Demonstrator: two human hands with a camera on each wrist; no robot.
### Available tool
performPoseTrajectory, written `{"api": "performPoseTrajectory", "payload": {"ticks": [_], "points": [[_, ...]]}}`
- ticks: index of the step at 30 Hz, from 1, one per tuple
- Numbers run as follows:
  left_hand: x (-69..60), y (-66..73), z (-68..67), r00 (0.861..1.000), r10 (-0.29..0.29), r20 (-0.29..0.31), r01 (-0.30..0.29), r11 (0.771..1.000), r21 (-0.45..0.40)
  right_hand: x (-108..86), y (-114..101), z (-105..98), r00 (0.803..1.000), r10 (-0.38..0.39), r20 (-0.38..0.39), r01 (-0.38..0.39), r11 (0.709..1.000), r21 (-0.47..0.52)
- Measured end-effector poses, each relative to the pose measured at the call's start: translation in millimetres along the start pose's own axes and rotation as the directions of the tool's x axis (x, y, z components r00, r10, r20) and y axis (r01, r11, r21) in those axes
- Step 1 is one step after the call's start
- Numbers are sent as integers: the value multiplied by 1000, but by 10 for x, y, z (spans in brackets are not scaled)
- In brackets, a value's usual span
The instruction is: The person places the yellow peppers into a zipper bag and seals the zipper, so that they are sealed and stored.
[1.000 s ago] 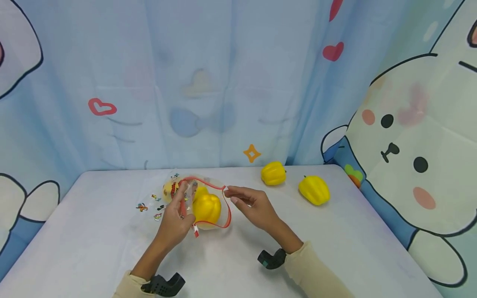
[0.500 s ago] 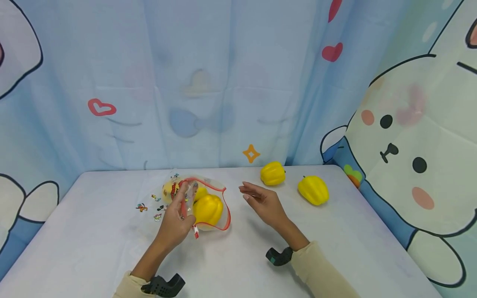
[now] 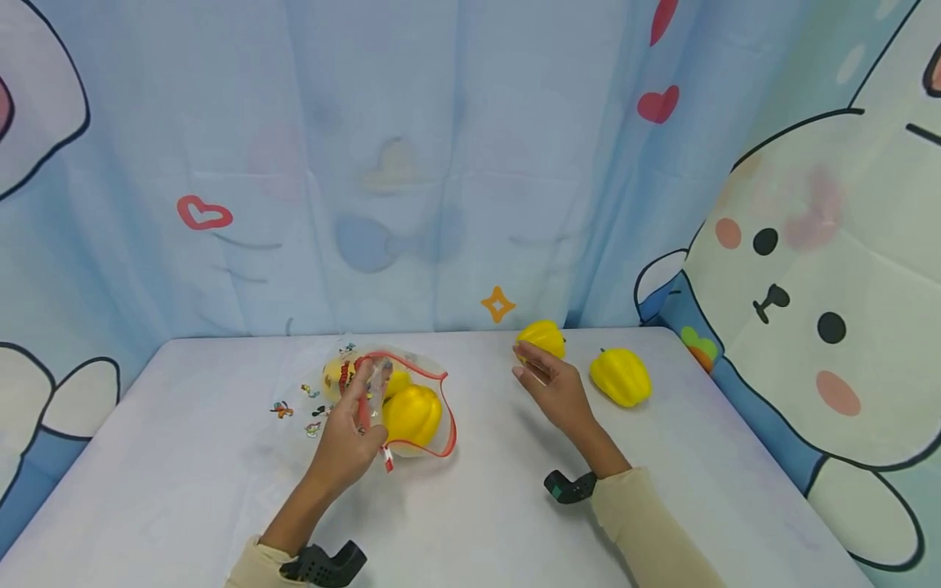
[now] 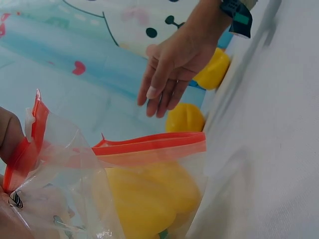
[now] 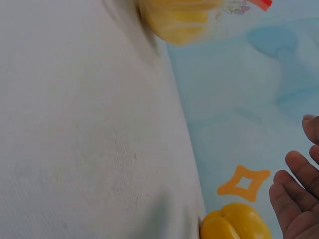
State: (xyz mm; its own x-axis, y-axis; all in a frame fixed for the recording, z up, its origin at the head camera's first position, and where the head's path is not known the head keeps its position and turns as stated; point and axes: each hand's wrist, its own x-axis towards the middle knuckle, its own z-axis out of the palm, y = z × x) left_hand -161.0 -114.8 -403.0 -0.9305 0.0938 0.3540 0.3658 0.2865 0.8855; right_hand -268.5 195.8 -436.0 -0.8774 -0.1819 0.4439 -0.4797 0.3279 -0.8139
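My left hand [image 3: 349, 437] grips the red-edged mouth of a clear bag [image 4: 154, 144] with yellow peppers [image 3: 413, 415] inside. My right hand [image 3: 556, 394], empty, fingers loosely extended, palm toward the bag, hangs near two loose peppers [image 3: 621, 378] on the table [image 3: 478, 523].

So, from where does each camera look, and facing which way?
Head: on the head, looking forward and down at the white table; left hand, right hand, sleeves show.
Left wrist: on that wrist, looking across the red-zipped bag; both hands show.
Right wrist: on that wrist, looking past the table at printed curtain; right fingers show.
Head and left wrist share both loose yellow bell peppers.
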Motion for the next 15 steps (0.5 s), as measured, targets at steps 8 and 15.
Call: {"api": "performPoseTrajectory", "payload": {"ticks": [8, 15], "points": [[3, 0, 6, 1000, -9, -2, 9, 1000, -12, 98, -11, -173, 999, -23, -46, 18, 994, -112], [2, -32, 14, 1000, 9, 1, -9, 1000, -10, 249, 206, -328, 989, 142, -35, -146, 967, -209]]}}
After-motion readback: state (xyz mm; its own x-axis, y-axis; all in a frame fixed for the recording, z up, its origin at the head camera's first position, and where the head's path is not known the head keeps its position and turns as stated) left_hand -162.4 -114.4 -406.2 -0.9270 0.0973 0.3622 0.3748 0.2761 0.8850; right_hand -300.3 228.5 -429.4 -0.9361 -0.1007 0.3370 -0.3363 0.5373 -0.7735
